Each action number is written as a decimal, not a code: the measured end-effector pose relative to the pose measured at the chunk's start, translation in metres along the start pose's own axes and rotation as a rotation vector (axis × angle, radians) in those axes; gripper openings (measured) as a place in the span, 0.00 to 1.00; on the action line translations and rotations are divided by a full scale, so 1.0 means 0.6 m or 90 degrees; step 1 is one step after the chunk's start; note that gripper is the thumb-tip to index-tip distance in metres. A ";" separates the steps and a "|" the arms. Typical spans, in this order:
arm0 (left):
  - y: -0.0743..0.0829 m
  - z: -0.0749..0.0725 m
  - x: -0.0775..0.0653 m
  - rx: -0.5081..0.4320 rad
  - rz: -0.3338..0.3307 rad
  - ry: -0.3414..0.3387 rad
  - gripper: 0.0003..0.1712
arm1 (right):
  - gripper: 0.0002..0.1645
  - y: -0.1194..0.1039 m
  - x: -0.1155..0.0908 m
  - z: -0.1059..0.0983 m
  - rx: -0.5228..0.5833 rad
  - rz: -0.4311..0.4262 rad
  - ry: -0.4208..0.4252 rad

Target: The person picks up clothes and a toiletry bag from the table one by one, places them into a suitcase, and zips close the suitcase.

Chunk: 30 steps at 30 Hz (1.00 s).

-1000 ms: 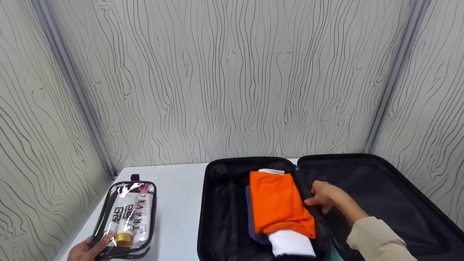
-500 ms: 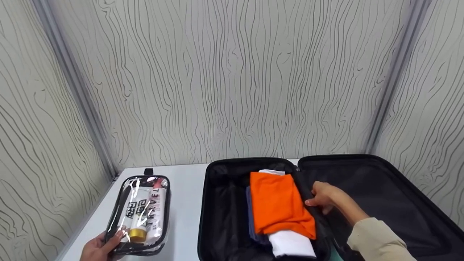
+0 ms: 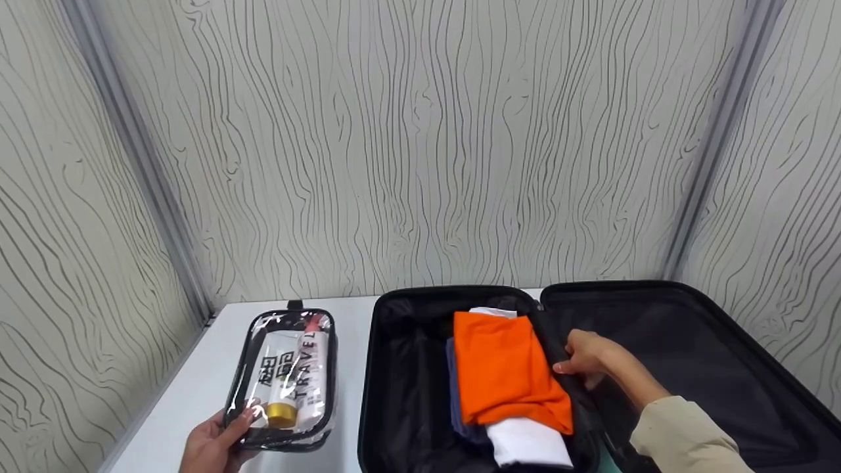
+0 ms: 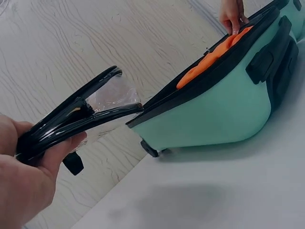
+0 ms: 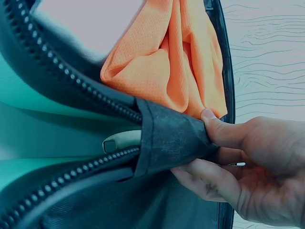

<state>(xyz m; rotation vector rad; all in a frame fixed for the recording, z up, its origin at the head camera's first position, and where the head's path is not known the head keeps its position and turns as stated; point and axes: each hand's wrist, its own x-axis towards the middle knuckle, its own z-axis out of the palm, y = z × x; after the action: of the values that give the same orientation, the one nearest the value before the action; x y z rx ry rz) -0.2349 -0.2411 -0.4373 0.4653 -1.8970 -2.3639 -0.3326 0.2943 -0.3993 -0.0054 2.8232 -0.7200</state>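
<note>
Left hand (image 3: 215, 443): grips the pouch at its near left corner; thumb over the front face, other fingers behind it.
Clear pouch (image 3: 272, 345): black-edged, "TRAVEL" lettered on the front; held above the table (image 3: 174, 420), left of the suitcase; black loop (image 3: 295, 305) at its far end.
Inside pouch: tube with a gold cap (image 3: 281, 415) toward the near end; to its right a pale bottle (image 3: 318, 391), reddish at the far end.
Right hand (image 3: 585, 358): pinches a black fabric strip (image 5: 174, 138) between the suitcase halves, thumb against the strip, fingers underneath; beige sleeve (image 3: 683, 437) behind it.
Suitcase (image 3: 407, 394): two halves spread side by side, black lining, mint-green shell seen from the left wrist.
Clothes, left half: orange cloth (image 3: 509, 368) uppermost, near the right hand; white cloth (image 3: 531, 441) showing at its near end, more white at the far end; blue cloth (image 3: 464, 426) along its left edge.
Backdrop: pale wall (image 3: 420, 144) with dark wood-grain lines.
</note>
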 end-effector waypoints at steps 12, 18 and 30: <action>0.000 0.076 -0.013 -0.041 0.001 -0.053 0.20 | 0.18 -0.002 -0.002 0.000 0.011 0.003 0.001; -0.003 0.108 -0.013 -0.063 0.017 -0.108 0.17 | 0.18 -0.003 -0.002 -0.001 -0.001 0.002 -0.004; -0.012 0.160 -0.010 -0.100 0.046 -0.261 0.26 | 0.18 -0.001 0.000 0.001 0.006 0.005 0.004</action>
<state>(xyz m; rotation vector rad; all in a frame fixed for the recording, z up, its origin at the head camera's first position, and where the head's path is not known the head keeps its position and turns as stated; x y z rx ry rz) -0.2550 -0.1475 -0.4250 -0.1100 -1.8043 -2.6906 -0.3325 0.2933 -0.3996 0.0085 2.8237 -0.7340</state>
